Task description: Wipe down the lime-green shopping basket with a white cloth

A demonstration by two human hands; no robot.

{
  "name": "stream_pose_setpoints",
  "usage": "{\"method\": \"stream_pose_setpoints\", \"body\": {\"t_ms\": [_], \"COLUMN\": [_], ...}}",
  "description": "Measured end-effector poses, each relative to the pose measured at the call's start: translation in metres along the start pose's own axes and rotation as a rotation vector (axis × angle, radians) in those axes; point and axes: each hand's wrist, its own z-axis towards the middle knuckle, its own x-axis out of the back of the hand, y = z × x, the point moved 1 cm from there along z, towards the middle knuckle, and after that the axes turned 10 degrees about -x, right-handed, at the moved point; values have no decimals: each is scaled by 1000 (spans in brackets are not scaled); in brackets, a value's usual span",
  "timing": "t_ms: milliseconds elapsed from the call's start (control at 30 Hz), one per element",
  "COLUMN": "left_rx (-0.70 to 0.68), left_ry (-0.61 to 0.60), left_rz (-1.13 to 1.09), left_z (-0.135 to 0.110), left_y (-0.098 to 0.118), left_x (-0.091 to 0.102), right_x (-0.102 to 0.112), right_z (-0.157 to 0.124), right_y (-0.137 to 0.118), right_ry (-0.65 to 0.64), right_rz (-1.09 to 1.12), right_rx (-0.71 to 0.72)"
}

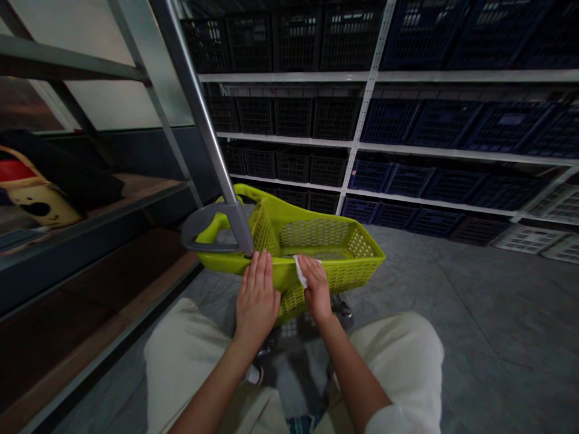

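A lime-green plastic shopping cart basket point(316, 220) with lattice walls stands between and ahead of my knees. My left hand point(257, 295) lies flat against its near side, fingers stretched out just under the rim, beside the foot of the grey handle point(242, 232). Against the same side, farther right, my right hand point(315, 286) presses a white cloth or tissue point(300, 272) to the rim. Most of the white piece is hidden under the fingers. Inside the basket, a lattice divider point(265, 226) separates the small rear part from the longer front part.
Metal shelves point(289, 140) with rows of black and blue crates point(474, 123) line the far side. At left is another rack point(136, 199) holding a bag with a cartoon face point(45, 202). Grey floor point(488, 301) stretches to the right; a caster point(342, 306) shows below the basket.
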Motion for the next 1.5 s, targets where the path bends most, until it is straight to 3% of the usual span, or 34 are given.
{"method": "stream_pose_setpoints", "body": {"t_ms": [100,200,367,467,633,767,867,967,1100,1200,1300,1500], "left_rx": [6,16,8,4,15,16,4,0,-13,-17,-13,3], "left_ry": [-5,-6,27,36,-4,-28,-16,5,31,36,9,-14], "left_rz": [-4,-2,1,2,16,26,23,20,35,54,45,20], "left_z": [1,1,0,-1,0,0,0,0,-1,-2,-2,0], "left_y": [1,1,-1,-1,0,0,0,1,0,-1,-1,0], "left_x": [0,-2,-7,-7,-2,-2,-2,-3,-6,-7,-4,0], "right_x": [7,0,-24,-25,-4,13,11,-3,-25,-27,-16,13], "right_z": [-8,-5,12,17,5,-9,-12,-7,8,14,10,-9], "right_y": [14,-3,-62,-72,-28,17,26,2,-55,-75,-59,13], "right_ry": [92,148,-23,-53,-61,33,145,201,51,-21,-48,37], "right_rz": [-17,-9,95,118,49,-64,-146,-122,35,73,30,-113], "right_rx": [-89,-159,-18,37,34,-73,-190,-240,-84,6,24,-86]}}
